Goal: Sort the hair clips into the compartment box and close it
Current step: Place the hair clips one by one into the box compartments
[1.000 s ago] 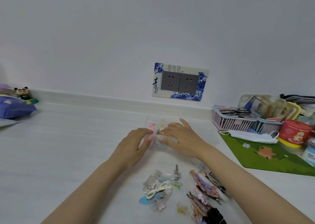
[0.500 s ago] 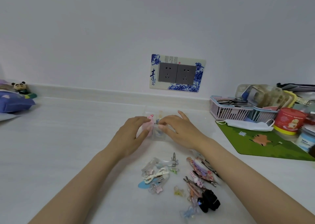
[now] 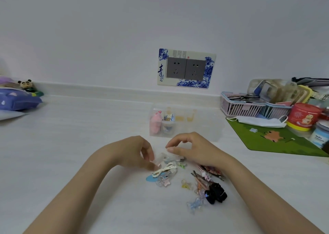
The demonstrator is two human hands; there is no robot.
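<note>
The clear compartment box (image 3: pixel 201 127) stands open beyond my hands. Its left compartment holds a fluffy pink clip (image 3: pixel 156 124), and the one beside it holds a blue-and-white clip (image 3: pixel 168 118). A loose pile of hair clips (image 3: pixel 178 173) lies on the white table, among them a white bow clip (image 3: pixel 164 169), a black fuzzy clip (image 3: pixel 216 193) and a yellow clip (image 3: pixel 186 184). My left hand (image 3: pixel 133 151) is at the pile's left edge, its blurred fingertips pinching a small pale pink clip (image 3: pixel 156 163). My right hand (image 3: pixel 193 149) hovers over the pile with fingers curved apart, holding nothing.
A green mat (image 3: pixel 277 137) with a face mask (image 3: pixel 258 121), pink basket (image 3: pixel 240 106), red tin (image 3: pixel 302 117) and jars crowds the right side. A purple pack (image 3: pixel 17 100) and panda figure (image 3: pixel 26 85) sit at far left. Wall sockets (image 3: pixel 186 69) are behind the box.
Both hands drew back from the box to the clip pile. The pink fluffy clip stays in the left compartment. My left fingers now close on a small clip.
</note>
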